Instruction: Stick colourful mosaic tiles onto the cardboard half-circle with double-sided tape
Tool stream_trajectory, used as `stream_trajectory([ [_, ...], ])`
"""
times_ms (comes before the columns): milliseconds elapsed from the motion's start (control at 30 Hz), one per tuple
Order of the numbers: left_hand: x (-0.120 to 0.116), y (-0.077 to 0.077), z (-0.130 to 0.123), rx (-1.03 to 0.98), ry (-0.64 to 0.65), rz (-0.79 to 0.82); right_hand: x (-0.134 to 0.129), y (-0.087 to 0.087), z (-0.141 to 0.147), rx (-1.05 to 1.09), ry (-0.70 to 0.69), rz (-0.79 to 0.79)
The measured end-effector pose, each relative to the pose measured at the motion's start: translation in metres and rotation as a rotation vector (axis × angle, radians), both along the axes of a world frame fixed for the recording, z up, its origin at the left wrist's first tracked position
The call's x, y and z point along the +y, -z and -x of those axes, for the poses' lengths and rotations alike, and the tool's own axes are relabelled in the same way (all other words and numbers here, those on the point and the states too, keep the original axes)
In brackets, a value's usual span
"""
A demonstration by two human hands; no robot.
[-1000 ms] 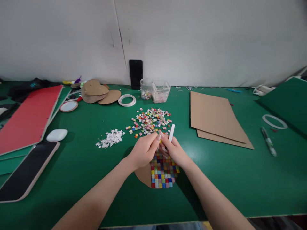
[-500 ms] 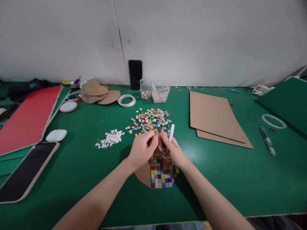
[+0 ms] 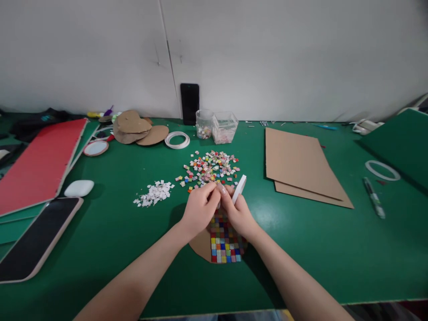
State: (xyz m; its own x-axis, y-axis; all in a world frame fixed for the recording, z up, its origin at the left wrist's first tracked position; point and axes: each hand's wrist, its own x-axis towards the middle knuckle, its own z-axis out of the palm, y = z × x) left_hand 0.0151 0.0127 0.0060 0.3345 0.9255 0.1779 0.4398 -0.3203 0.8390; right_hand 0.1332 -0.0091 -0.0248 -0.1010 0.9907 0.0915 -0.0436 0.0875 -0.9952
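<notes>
My left hand (image 3: pixel 201 206) and my right hand (image 3: pixel 239 214) meet fingertip to fingertip above a round cardboard piece (image 3: pixel 199 246). In my right hand a narrow white roll of tape (image 3: pixel 239 189) stands on edge, partly hidden by the fingers. The left fingers are closed in a pinch; whatever lies between them is hidden. Small coloured mosaic tiles (image 3: pixel 223 247) cover the right part of the cardboard in close rows, with bare cardboard on the left. Just beyond my hands lies a heap of loose tiles (image 3: pixel 214 165).
White paper scraps (image 3: pixel 156 193) lie left of my hands. Behind stand a clear cup (image 3: pixel 204 125), a clear box (image 3: pixel 224 128) and an upright phone (image 3: pixel 190 103). Cardboard sheets (image 3: pixel 297 162) lie to the right; another phone (image 3: pixel 36 243) and a red board (image 3: pixel 43 162) are left.
My fingertips have drawn closer together, and the right fingers have curled in. The tape roll has tilted slightly to the right. The tiles and cardboard look the same.
</notes>
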Motion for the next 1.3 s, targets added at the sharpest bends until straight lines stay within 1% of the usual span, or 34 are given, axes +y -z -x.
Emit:
stream_trajectory([
  [133,-0.0021,0.0008,-0.0025,-0.043,-0.019,-0.011,-0.0017,-0.0046,0.0024,0.002,0.024,-0.046],
  [267,-0.0048,0.0031,-0.0048,-0.095,-0.042,-0.057,-0.0036,-0.0070,0.0039,0.030,0.025,-0.013],
  [367,-0.0063,0.0040,-0.0056,-0.073,-0.054,-0.106,-0.0038,-0.0056,0.0038,0.059,0.014,0.013],
  [467,-0.0065,0.0038,-0.0052,-0.044,-0.062,-0.143,-0.0036,-0.0040,0.0033,0.110,-0.019,0.072],
  [567,-0.0060,0.0032,-0.0041,-0.040,-0.054,-0.142,-0.0037,-0.0037,0.0029,0.114,-0.029,0.083],
  [733,-0.0056,0.0037,-0.0043,-0.053,-0.028,-0.126,-0.0038,-0.0028,0.0027,0.057,0.029,0.012],
  [833,-0.0056,0.0049,-0.0055,-0.060,-0.011,-0.099,-0.0038,-0.0014,0.0029,0.057,0.039,0.006],
  [1033,-0.0059,0.0046,-0.0050,-0.068,0.018,-0.131,-0.0053,-0.0028,0.0055,0.167,0.026,0.041],
  [1200,-0.0060,-0.0003,-0.0035,-0.083,0.023,-0.090,-0.0066,-0.0036,0.0064,0.239,-0.025,0.162],
  [1300,-0.0052,-0.0018,-0.0020,-0.081,0.035,-0.097,-0.0070,-0.0040,0.0063,0.258,-0.040,0.171],
])
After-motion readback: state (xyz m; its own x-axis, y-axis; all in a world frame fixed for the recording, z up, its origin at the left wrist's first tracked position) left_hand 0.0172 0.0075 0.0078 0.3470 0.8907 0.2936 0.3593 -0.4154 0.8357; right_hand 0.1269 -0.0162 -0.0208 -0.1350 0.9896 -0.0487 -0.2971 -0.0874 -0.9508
